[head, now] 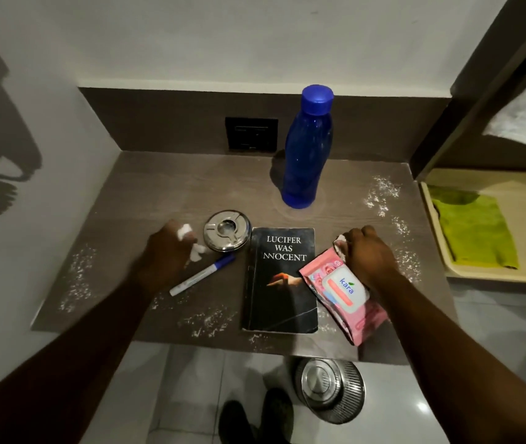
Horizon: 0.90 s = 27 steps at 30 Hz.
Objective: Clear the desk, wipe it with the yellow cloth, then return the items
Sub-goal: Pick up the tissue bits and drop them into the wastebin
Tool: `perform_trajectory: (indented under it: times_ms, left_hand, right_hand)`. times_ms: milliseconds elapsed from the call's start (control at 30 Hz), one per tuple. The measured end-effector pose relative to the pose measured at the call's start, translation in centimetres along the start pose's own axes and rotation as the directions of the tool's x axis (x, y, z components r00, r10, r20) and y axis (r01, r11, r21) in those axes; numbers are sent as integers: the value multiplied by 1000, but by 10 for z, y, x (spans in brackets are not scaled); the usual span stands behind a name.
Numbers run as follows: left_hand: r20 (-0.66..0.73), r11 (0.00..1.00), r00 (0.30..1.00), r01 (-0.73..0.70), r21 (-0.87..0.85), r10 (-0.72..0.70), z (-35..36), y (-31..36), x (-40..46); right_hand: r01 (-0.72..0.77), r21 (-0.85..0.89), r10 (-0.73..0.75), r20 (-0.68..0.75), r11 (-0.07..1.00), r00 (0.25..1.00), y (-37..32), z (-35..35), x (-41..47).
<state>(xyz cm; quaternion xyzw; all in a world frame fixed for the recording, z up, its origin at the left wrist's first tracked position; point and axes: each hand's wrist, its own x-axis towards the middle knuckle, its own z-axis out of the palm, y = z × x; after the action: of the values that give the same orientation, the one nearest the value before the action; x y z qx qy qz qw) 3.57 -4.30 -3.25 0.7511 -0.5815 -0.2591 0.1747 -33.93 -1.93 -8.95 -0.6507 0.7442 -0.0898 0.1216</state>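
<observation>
Clearing bench (165, 193) | right hand (367, 254) gripping wipes pack (341, 293) | left hand (165, 251) clutching tissue scraps (191, 243) | risking scraps dropping onto marker (202, 274) just beside

Bottle (307, 149) behind book (282, 280); marker (202, 274) left; wipes (344, 294) right

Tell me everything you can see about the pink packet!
The pink wipes packet is a soft, crinkly plastic pouch printed with roses, with a white flap label reading "kara". It lies tilted at the desk's front right, one corner overlapping the black book, its near end at the desk's front edge. The right hand rests on its upper end, gripping it.
</observation>
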Motion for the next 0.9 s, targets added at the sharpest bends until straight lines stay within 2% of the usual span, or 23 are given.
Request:
perform_trajectory:
  times_ms: [100, 200, 267, 333, 433, 533, 633, 700, 767, 900]
  left_hand:
    - [-42, 978, 999, -24, -209, 16, 10, 38, -32]
    - [4, 919, 1000, -14, -395, 17, 20, 70, -66]
    - [115, 875, 993, 52, -481, 4, 27, 86, -89]
    - [204, 834, 979, 104, -542, 10, 35, 99, -116]
    - [337, 784, 936, 128, -607, 107, 57, 103, -163]
    - [411, 814, 885, 67, -577, 219, 86, 88, -209]
    - [514, 820, 834, 144, -554, 201, 121, 63, -254]
    - [565, 846, 818, 224, -483, 106, 148, 46, -278]
    - [596, 896, 802, 287, -338, -32, 172, 30, -293]
    - [625, 891, 753, 407, -199, -205, 231, -6, -292]
  right_hand:
    - [-61, 113, 74, -113, 992, 991, -3, -6, -5]
    - [-123, 389, 208, -184, 913, 961, -8, -24, -21]
    - [-118, 606, 319, -236, 787, 918, -10, -40, -43]
    - [-141, 774, 460, -210, 617, 862, -14, -53, -72]
    - [-143, 903, 611, -152, 406, 777, -14, -61, -133]
    - [-134, 952, 706, -105, 275, 701, -6, -48, -204]
    - [-265, 934, 726, 9, 240, 687, 4, -13, -272]
    - [-372, 893, 722, 81, 253, 687, 16, 13, -307]
    - [-463, 842, 710, 145, 276, 689, 29, 41, -328]
    - [-608, 728, 698, 256, 316, 669, 58, 115, -337]
